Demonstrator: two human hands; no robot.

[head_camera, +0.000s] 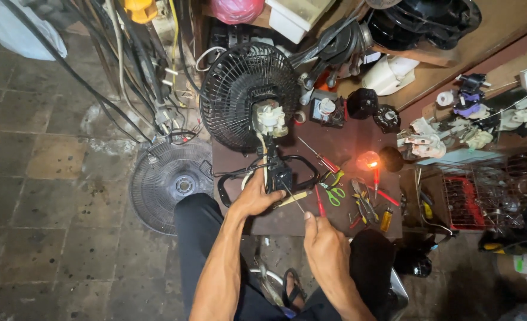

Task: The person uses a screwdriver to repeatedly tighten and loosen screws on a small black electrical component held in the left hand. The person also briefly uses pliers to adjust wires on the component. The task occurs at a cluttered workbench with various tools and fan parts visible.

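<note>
- You are sitting at a low dark counter (358, 229) with a small black fan (248, 95) lying on it; every place below is given relative to that fan.
- The fan's rear grille is still carrying the bare cream-coloured motor (269, 117); the front grille (169, 185) is already lying off on the floor, down and to the left of the fan.
- Your left hand (254, 196) is closing around the black base housing (278, 172) just below the motor, steadying it.
- Your right hand (323, 238) is pinching a thin screwdriver (294, 201), its tip reaching toward that housing, below the fan.
- Judging by this, disassembly is well advanced: guard off, motor exposed; work on the base and its wiring appears to be remaining.
- Red-handled screwdrivers (320, 202) and green-handled scissors (335, 193) are lying to the lower right of the fan.
- A glowing red lamp (367, 160) is shining to the right of the fan.
</note>
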